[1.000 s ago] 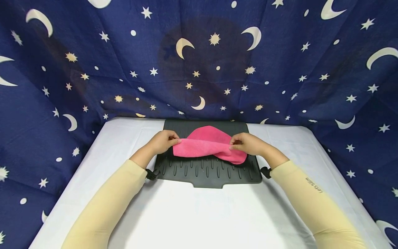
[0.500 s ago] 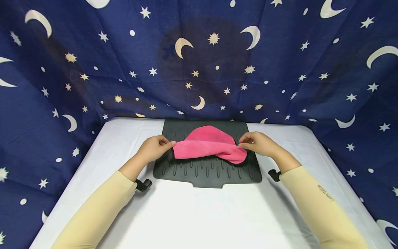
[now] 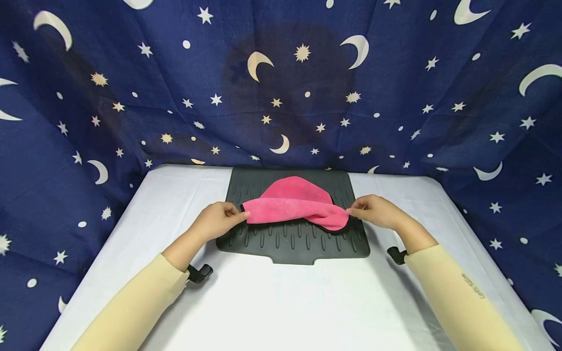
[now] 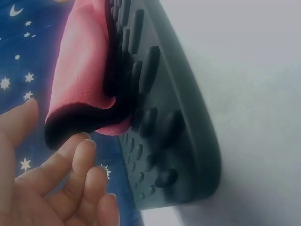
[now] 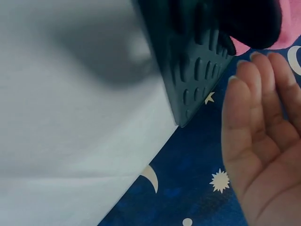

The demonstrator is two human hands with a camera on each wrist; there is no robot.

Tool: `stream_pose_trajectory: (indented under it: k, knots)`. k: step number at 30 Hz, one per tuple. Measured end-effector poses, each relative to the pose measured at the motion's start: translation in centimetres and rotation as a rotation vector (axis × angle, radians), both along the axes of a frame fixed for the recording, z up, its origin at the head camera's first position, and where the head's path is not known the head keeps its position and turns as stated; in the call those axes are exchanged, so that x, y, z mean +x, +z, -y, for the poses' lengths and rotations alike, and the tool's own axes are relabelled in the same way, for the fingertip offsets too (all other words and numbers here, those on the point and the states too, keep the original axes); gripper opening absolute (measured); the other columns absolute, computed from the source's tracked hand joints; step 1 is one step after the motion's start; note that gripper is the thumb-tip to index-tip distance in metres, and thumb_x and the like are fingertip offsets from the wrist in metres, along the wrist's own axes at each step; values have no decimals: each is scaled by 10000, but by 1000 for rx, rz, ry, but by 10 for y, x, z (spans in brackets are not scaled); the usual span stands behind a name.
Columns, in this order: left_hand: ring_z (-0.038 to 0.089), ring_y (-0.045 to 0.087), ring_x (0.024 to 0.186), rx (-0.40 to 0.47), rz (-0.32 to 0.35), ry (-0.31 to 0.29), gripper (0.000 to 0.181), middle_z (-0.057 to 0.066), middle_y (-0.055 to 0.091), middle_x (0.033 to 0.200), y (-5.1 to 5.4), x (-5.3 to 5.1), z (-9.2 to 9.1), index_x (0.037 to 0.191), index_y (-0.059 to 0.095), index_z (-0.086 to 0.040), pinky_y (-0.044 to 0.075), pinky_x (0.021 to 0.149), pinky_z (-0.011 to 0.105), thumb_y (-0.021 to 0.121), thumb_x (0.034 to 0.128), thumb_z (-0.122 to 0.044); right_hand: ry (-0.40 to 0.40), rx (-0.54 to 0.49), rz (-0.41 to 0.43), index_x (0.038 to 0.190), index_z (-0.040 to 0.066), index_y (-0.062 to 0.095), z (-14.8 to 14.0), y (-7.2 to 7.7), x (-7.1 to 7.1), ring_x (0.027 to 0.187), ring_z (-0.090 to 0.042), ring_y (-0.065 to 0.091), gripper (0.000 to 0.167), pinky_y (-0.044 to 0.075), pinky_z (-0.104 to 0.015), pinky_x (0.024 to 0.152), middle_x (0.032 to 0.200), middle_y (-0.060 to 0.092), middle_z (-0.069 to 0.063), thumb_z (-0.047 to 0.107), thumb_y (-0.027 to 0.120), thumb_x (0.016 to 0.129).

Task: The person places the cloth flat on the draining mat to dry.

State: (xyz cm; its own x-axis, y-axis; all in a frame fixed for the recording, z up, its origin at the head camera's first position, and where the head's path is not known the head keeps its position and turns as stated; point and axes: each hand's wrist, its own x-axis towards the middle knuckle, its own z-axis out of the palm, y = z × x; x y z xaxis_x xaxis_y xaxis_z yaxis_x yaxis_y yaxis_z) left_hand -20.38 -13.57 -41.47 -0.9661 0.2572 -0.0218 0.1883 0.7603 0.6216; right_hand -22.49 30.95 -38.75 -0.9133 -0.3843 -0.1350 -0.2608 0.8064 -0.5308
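A pink cloth (image 3: 285,209) with black edging lies folded and bunched on a dark ridged rubber mat (image 3: 291,248). My left hand (image 3: 218,219) is at the cloth's left end, its thumb over the edge in the head view. In the left wrist view that hand's thumb and index finger (image 4: 75,147) stand apart, with the black-edged corner near the gap. At the cloth's right end is my right hand (image 3: 376,210), thumb and fingertips close to the edge. Its fingers (image 5: 263,80) look nearly straight in the right wrist view; the thumb is out of that view.
The mat sits at the back of a table covered in white cloth (image 3: 290,302). Behind and beside it hangs a dark blue curtain (image 3: 281,97) with moons and stars. A black wrist device (image 3: 199,274) is worn below each sleeve end.
Both hands slide outward from upon the cloth to its left and right ends and come lower. The upper folded strip now lies flatter across; the mat stays put.
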Motion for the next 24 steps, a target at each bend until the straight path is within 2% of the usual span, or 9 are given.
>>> stream_pose_trajectory:
  k: [5,9,11,17,22,24]
  knots:
    - [131,606,747,33,-5,-49,275,-34,689,799,-3,2,0,904,760,-123,510,702,339,746,896,-397,-6,-34,140,839,-4,676,-1,-3,5,703,-171,541,342,473,-327,652,735,584,-13,295,631,999]
    - [119,592,724,57,3,-76,194,-44,688,788,-6,2,-2,872,762,-132,502,676,322,772,888,-325,-14,-81,218,859,-34,675,1,-8,7,741,-204,584,347,525,-361,695,774,613,-50,273,615,1010]
    - [120,585,726,65,3,-72,163,-47,686,786,-7,2,-3,848,759,-144,496,678,320,772,892,-301,-19,-89,222,872,-36,683,2,-11,6,750,-200,587,337,535,-365,704,781,620,-54,266,620,1008]
    - [133,620,785,101,-20,-44,143,-44,711,834,-10,0,-6,868,778,-142,514,742,344,756,912,-276,-44,-134,165,887,-33,686,5,-15,6,752,-180,597,275,527,-324,700,783,643,-55,218,644,991]
    - [166,646,848,156,-22,-11,168,1,711,894,-9,-2,-4,930,744,-99,533,787,369,721,944,-265,-131,-316,167,990,-90,660,12,-19,5,818,-206,640,225,578,-321,763,880,679,-143,133,637,992]
    - [173,622,824,182,-16,0,190,27,696,895,-8,-4,-3,955,718,-75,523,751,361,688,969,-262,-176,-379,162,1024,-111,640,14,-19,4,826,-210,650,235,584,-316,766,905,684,-166,121,632,991]
